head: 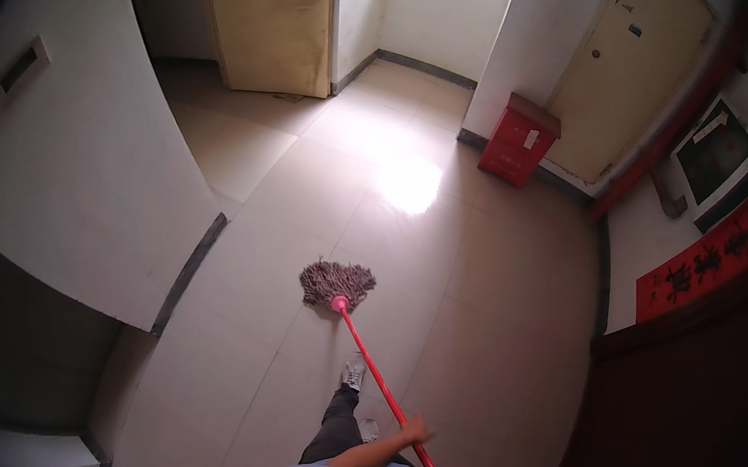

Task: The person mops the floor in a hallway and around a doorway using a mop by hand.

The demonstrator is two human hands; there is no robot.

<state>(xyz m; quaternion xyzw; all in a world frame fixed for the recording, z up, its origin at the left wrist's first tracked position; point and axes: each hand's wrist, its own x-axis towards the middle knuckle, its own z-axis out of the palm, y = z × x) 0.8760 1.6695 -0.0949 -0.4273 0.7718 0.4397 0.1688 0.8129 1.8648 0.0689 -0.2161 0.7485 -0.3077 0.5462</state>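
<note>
A string mop with a mottled purple-grey head [337,284] rests on the tiled floor. Its red handle [378,371] runs from a pink socket down toward my body. My left hand [417,430] is closed around the upper part of this handle, slightly blurred, with the forearm crossing in front of my waist. The handle's top end is hidden at my blue shirt. My right hand is out of view. One light-coloured shoe [354,371] stands just behind the mop head, left of the handle.
A red box [519,140] stands by the right wall near a closed cream door [631,58]. Another cream door [276,27] stands ajar ahead. A white wall corner [159,322] juts in at left. A dark red door [692,390] is at lower right, below a red pipe [674,148].
</note>
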